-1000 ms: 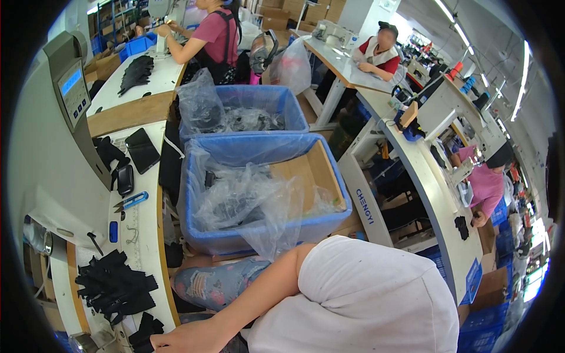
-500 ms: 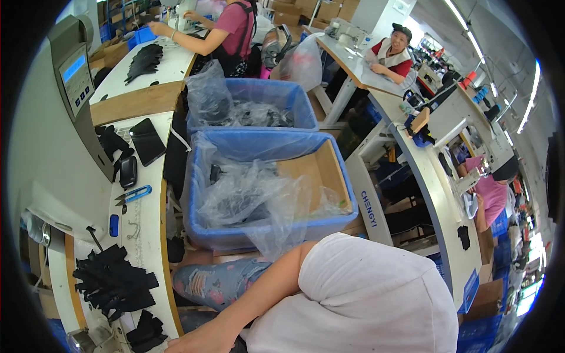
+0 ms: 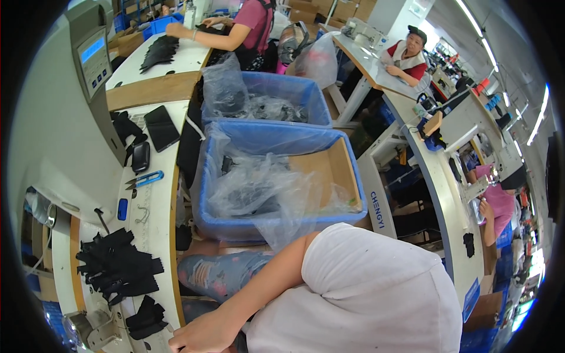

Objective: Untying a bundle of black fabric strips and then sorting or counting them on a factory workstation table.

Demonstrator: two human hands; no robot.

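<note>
Only my right hand (image 3: pixel 207 333) shows, low in the picture beside the front edge of the sewing table (image 3: pixel 166 217). Its fingers are bent and look closed, but the lower edge cuts them off, so whatever they hold is hidden. Just left of it lies a small stack of black fabric pieces (image 3: pixel 146 318). Beyond that is a larger heap of black fabric pieces (image 3: pixel 120 267). A metal sewing machine part (image 3: pixel 97 329) stands at the lower left. My left hand is outside the picture.
Blue-handled thread snips (image 3: pixel 147 179), a black case (image 3: pixel 140 157) and a dark tablet-like device (image 3: pixel 161 128) lie farther along the table. A blue bin (image 3: pixel 282 226) with plastic bags stands beside it, another bin (image 3: pixel 323 112) behind. Co-workers sit at other tables.
The whole view has shifted, so the scene sits farther right. My right hand shows a little more of its fingers. The black fabric stacks stay put on the table.
</note>
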